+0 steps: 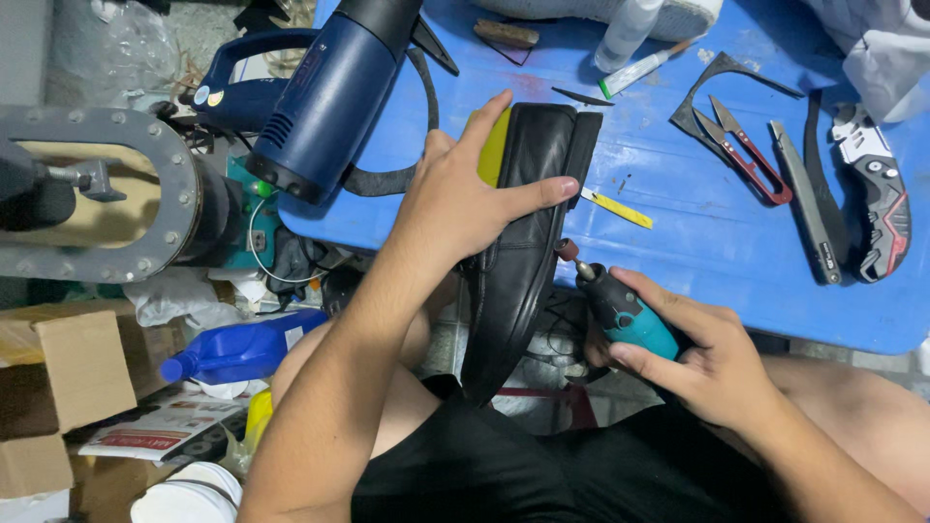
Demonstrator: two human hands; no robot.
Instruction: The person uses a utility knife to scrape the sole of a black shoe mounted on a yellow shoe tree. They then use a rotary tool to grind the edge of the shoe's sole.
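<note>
Head view: left hand (455,199) lies flat over a black leather shoe (518,242), fingers spread and pressing it down, thumb out along the upper; the shoe rests with its far end on the edge of the blue counter (678,208) and its near end hanging toward the lap. A yellow insert (494,145) shows at the shoe's left side under the index finger. Right hand (702,363) has its fingers wrapped closed around a teal rotary tool (625,312), whose small grinding bit (567,252) sits just beside, possibly touching, the shoe's right edge. On the counter: red thread snips (746,155), a folding utility knife (877,199), a black leather offcut (712,87), a yellow strip (617,208); a blue heat gun (334,92) at the left corner. Risk, as judged: the shoe is only half supported, so a bit that grabs could skid across the leather and scar it, or kick toward the left thumb close by
</note>
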